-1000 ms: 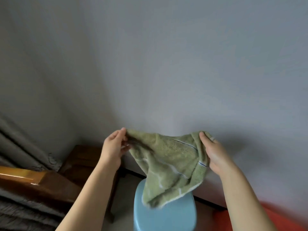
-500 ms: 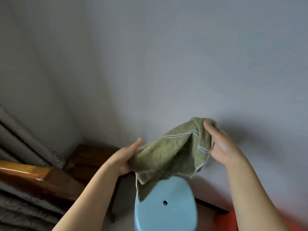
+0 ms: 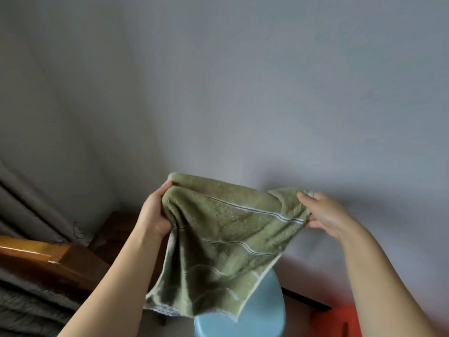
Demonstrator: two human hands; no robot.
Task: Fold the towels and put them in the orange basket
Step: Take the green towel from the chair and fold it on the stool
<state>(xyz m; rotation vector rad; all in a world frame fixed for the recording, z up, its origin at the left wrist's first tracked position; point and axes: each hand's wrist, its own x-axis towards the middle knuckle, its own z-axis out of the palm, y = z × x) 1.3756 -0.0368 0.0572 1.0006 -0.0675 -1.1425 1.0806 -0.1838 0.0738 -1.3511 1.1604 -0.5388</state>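
A green towel (image 3: 218, 242) with thin white and grey stripes hangs spread in the air in front of the wall. My left hand (image 3: 154, 212) grips its upper left corner. Gripping the upper right corner is my right hand (image 3: 325, 215). The towel's lower edge hangs down over a light blue stool (image 3: 257, 319). A piece of the orange basket (image 3: 335, 322) shows at the bottom right, partly hidden by my right forearm.
A grey wall fills most of the view. A dark wooden side table (image 3: 114, 237) stands at the left behind my left arm. A wooden bed rail (image 3: 36, 251) with grey bedding and a grey curtain (image 3: 29, 210) are at the far left.
My hands have moved apart and the bunched towel is stretched out wide between them. The towel hangs lower over the stool, hiding more of it.
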